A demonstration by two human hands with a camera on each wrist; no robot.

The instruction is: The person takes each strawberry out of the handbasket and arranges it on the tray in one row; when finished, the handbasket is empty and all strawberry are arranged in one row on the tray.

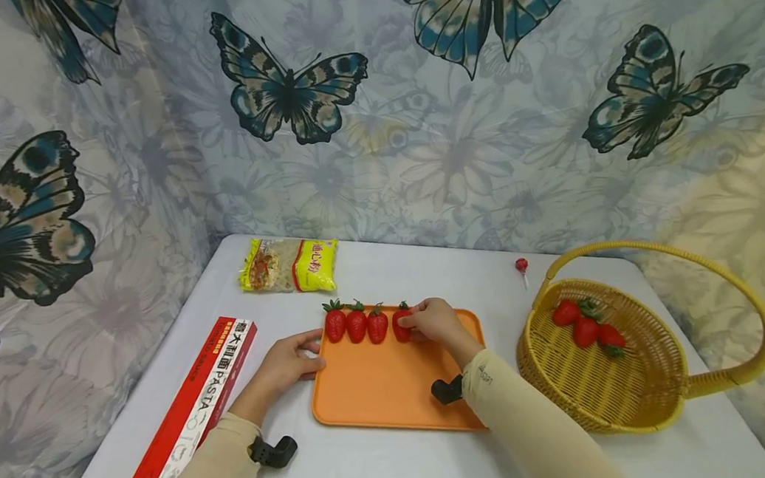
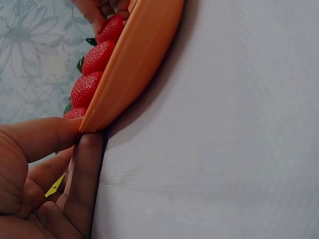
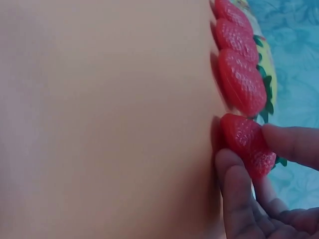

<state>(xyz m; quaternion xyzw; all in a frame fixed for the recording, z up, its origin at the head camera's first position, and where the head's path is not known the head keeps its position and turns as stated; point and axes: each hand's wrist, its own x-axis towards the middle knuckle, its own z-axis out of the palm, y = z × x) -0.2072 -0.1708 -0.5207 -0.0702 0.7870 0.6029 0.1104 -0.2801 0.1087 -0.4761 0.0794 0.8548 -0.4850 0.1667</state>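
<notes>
Along the near edge, two cream sleeves (image 1: 206, 473) run out of view, a small black angular device (image 1: 274, 452) at each cuff. The left hand (image 1: 283, 363) has its grip clamped on the left rim of a shallow orange tray with rounded corners (image 1: 379, 387), thumb above and fingertip beneath. The right hand (image 1: 437, 325) has its grip pinched round a glossy red strawberry (image 1: 402, 323) at the tray's far edge, hiding part of it. Left of that, three dimpled red strawberries with green leafy tops (image 1: 357, 326) lie side by side; the left wrist view cuts the endmost behind the thumb.

Left of the tray slants a long red-and-white pasta box (image 1: 194, 408), its near end partly covered by the sleeve. On the right, a yellow woven basket with an arched handle (image 1: 600, 390) holds three clustered strawberries (image 1: 586, 331), their leaves overlapping.

Farther back lie a shiny yellow-and-clear plastic bag (image 1: 284, 264), its contents hard to make out, and a red lollipop on a white stick (image 1: 521, 265). Smooth white covering dresses the table (image 1: 372, 469); behind, creased grey-blue floral fabric (image 1: 366, 188) bears teal butterflies (image 1: 288, 90), several cropped by the frame.
</notes>
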